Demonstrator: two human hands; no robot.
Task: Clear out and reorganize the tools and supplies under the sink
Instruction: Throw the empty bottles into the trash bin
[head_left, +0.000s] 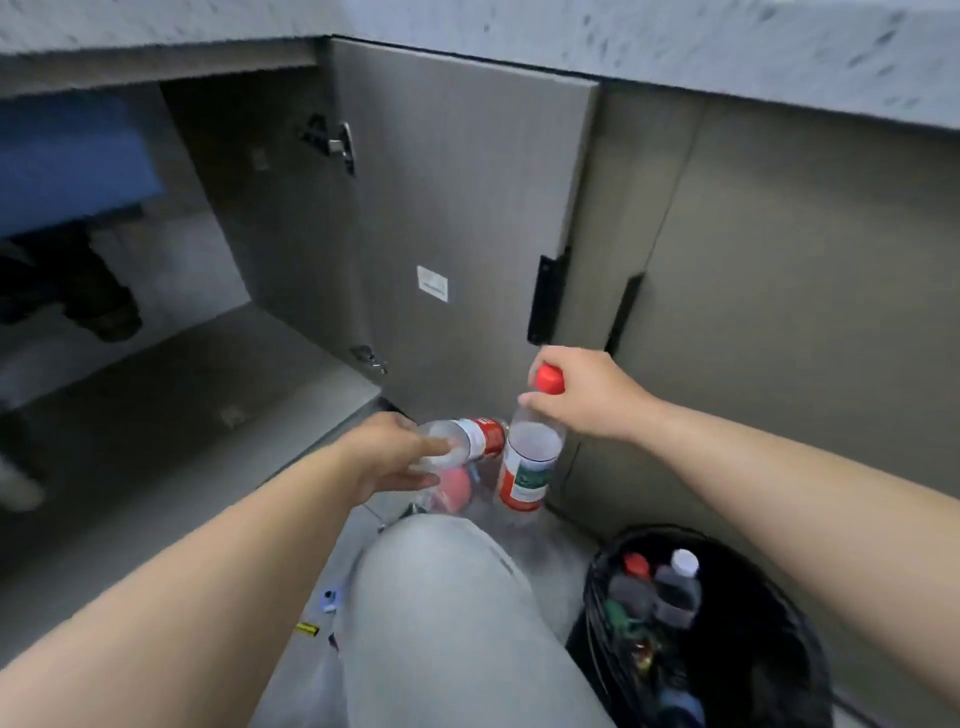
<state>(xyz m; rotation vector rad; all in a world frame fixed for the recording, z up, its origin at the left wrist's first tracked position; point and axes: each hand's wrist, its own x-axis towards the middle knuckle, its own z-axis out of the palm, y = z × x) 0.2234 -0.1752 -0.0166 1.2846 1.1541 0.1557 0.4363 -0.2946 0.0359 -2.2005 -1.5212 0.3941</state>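
My right grip (587, 400) is curled round the neck of an upright bottle (530, 467), just under its red cap. My left grip (395, 457) clasps a second bottle (478, 439) held sideways, just beside the first. Held only at the neck, the upright one could swing, slip or knock its neighbour. Both are low over the floor (550, 561) by the open door (457, 208), with the bin (779, 649) of bottles to the right and the cabinet (182, 415) to the left.

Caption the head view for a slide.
Right hand holds a red-capped bottle by its neck, left hand a second bottle, beside the open cabinet door.
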